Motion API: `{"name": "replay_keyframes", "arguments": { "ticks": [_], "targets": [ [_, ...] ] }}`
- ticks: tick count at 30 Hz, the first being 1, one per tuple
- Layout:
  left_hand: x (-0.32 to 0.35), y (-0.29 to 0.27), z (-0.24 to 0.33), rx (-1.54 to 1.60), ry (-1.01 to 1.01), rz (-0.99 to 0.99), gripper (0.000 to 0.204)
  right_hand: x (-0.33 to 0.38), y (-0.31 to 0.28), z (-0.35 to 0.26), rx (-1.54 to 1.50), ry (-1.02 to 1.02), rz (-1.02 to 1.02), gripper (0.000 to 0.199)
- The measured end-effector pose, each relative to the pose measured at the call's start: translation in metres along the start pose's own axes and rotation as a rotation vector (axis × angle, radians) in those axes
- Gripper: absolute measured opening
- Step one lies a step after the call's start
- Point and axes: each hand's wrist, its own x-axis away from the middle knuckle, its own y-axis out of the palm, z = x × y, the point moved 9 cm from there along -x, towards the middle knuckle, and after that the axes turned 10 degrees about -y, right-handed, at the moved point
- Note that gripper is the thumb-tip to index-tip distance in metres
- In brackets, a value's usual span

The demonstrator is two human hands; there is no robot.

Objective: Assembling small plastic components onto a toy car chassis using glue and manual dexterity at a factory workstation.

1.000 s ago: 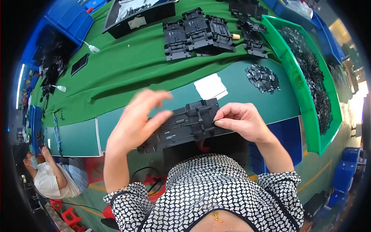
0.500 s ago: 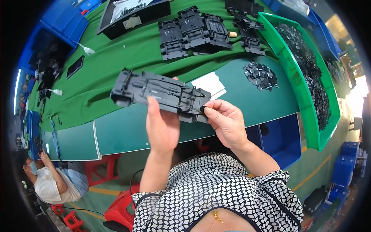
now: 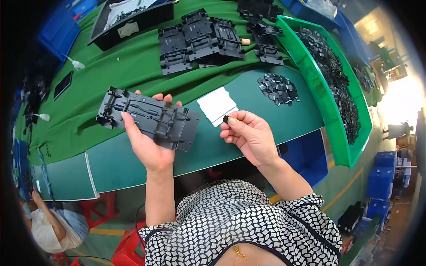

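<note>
Head view shows your left hand holding a dark grey plastic tray part, a long flat moulded piece with ribs and small posts, lifted above the teal mat. Your thumb lies over its near long edge and your fingertips curl over the far edge, so the fingers are closed around the middle of the piece, a little toward its right end. The left end sticks out toward 9 o'clock without support. I judge this piece light and rather stiff, but thin at the ribs and posts, so hold it by the long edges as now and do not press on the small raised details. The smooth plastic may slip if the grip is loose. Your right hand is at 3 o'clock from the part, well apart from it, with thumb and forefinger pinched on a small black piece. This one is tiny and very light, easy to drop, so keep it at the fingertips. Just behind this hand, at 11 o'clock, lies a white card on the mat. Farther at 12 o'clock are stacked black parts on the green cloth, at 1 o'clock a heap of small black pieces, and a green bin at 2 o'clock.
</note>
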Motion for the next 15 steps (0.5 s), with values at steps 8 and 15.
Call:
{"name": "replay_keyframes", "arguments": {
  "ticks": [8,15],
  "targets": [
    [0.002,-0.003,-0.001,-0.007,-0.044,-0.035,0.05,-0.013,0.0,-0.031,0.399,-0.162,-0.122,0.017],
    [0.004,-0.006,-0.002,-0.008,-0.057,0.028,0.052,-0.018,-0.003,-0.028,0.293,0.011,-0.068,0.019]
  ]
}}
